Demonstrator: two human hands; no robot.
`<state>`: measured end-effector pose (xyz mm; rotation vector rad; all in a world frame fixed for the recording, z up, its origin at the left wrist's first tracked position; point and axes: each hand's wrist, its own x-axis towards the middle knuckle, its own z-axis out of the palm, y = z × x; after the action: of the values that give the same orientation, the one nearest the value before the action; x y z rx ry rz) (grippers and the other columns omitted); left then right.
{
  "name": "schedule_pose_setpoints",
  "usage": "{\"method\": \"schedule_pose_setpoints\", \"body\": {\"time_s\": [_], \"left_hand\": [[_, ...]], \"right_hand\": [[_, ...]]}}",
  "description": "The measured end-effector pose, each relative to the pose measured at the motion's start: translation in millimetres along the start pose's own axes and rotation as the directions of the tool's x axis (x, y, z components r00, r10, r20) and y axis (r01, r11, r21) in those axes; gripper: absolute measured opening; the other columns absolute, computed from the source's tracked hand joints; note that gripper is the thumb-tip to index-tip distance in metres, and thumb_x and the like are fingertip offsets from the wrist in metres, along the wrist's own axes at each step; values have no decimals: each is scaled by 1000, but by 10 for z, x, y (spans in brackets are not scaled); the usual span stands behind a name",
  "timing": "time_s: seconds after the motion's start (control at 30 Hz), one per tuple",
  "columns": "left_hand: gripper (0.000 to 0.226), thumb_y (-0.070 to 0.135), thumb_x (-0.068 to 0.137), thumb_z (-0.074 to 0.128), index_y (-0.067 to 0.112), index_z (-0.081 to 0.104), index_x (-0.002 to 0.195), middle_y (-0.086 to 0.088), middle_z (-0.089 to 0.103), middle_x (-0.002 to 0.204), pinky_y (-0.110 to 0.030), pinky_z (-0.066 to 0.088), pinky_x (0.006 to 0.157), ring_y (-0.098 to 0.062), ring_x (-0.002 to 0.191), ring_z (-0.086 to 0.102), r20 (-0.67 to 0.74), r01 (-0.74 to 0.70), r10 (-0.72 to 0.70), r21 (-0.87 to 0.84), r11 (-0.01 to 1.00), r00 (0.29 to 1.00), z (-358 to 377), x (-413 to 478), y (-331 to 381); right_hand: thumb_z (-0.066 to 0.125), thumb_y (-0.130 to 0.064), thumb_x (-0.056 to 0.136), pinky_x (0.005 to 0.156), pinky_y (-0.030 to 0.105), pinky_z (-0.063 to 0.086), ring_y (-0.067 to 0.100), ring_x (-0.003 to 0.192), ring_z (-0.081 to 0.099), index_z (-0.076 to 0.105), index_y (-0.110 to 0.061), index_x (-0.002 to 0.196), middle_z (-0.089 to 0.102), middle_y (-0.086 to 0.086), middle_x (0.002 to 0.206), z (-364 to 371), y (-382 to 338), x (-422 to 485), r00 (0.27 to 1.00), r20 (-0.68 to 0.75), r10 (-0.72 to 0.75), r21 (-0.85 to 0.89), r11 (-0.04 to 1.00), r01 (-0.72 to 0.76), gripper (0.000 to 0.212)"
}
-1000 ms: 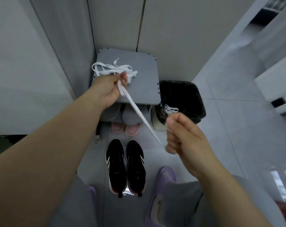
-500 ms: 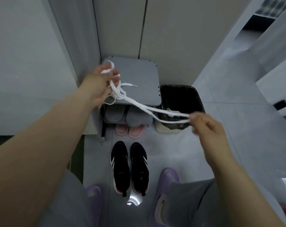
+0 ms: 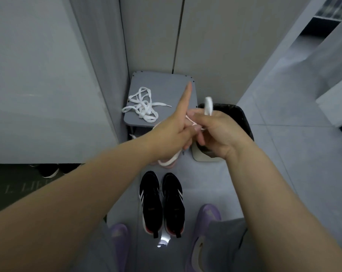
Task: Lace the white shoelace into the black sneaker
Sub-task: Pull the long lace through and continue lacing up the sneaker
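Fingers are off the second shoelace (image 3: 141, 107), which lies tangled on the grey shoe rack (image 3: 166, 83) top, just left of centre frame.

Left hand (image 3: 172, 134), centre frame: index finger straight and pointing up, the other fingers curled in, thumb pressed across toward the right hand. It grips the white shoelace (image 3: 208, 106). A run of lace hangs out under this hand, and a short loop sticks up above the right hand.

Right hand (image 3: 221, 132), just right of centre, touching the left: fingers curled tight, pinching the lace at the top. Cannot tell where the lace tips are, both are hidden in the hands. A black waste bin (image 3: 242, 114) stands behind it, right of the rack.

Black sneakers (image 3: 150, 203), lower centre: a pair side by side on the floor between purple slippers (image 3: 119, 232), well below both hands. No lace shows in either.

Step in hand, as judged: sorting and straightening the lace before threading. To do it well:
- Slide the pinch along to find one tip, and let the rest hang free so twists drop out.
- Keep the lace flat, not rolled.
- Match both ends to find the middle.
- Crouch to one sneaker and start at the eyelets nearest the toe.

Risk: a loop catching round the raised index finger and knotting.
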<state>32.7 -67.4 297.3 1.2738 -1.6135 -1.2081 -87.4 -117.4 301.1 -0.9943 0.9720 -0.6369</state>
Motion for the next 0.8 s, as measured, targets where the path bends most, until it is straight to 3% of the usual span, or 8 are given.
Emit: {"method": "schedule_pose_setpoints", "body": {"time_s": [0.13,0.27,0.37,0.43,0.5,0.57,0.67,0.8], "left_hand": [[82,9,97,39,43,-23,137,2,67,74,-14,38,52,-4,46,46,-44,-15,15,5,1000,999,10,-42,-24],[78,14,97,42,32,-18,143,5,69,74,-21,41,54,-9,50,45,-46,131,-130,32,991,991,-39,-60,-120],[48,14,96,45,20,28,141,7,68,70,-14,41,55,-6,52,50,141,287,-335,281,916,932,-105,-115,-255],[19,14,96,44,26,56,104,9,67,69,-13,40,55,-6,55,54,312,300,-454,435,849,834,-144,-177,-368],[25,18,96,45,28,59,77,10,66,70,-20,44,64,-4,59,55,350,284,-510,529,800,786,-168,-205,-509],[27,23,94,49,31,58,70,12,62,68,-22,45,69,-4,62,54,291,276,-516,586,762,806,-197,-188,-654],[25,25,93,50,26,55,68,13,53,68,-10,34,56,-1,62,47,192,266,-500,660,703,845,-247,-176,-847],[20,30,94,47,23,54,77,11,46,74,-13,31,59,-4,67,44,205,263,-585,744,614,785,-317,-201,-1076]], "right_hand": [[43,0,94,52,22,50,13,53,61,61,-3,98,64,3,62,-170,-126,-96,983,-127,-132,203,967,156,19],[40,-13,97,53,19,47,9,40,38,50,-5,100,39,-3,49,-336,-143,-174,976,-182,-120,488,851,196,13],[52,-22,90,46,17,39,6,38,24,47,-15,83,29,-7,47,-453,-38,-219,985,-168,-47,309,946,98,11],[52,-12,91,40,16,31,5,37,22,45,-21,79,28,-10,44,-536,162,-186,984,-177,25,120,993,-4,16],[51,-5,92,36,16,27,4,37,25,47,-22,89,31,-9,44,-584,441,-113,969,-199,145,70,989,-133,18],[53,-3,91,36,16,26,4,36,25,42,-21,74,31,-9,43,-623,780,-17,949,-191,250,13,968,-252,26],[54,-5,90,42,17,29,7,41,29,46,-18,66,33,-3,51,-653,1346,147,925,-193,327,-84,934,-347,28],[44,-9,96,47,18,35,8,49,37,60,-13,91,44,0,61,-727,2131,384,878,-302,373,-202,875,-441,17]]}}
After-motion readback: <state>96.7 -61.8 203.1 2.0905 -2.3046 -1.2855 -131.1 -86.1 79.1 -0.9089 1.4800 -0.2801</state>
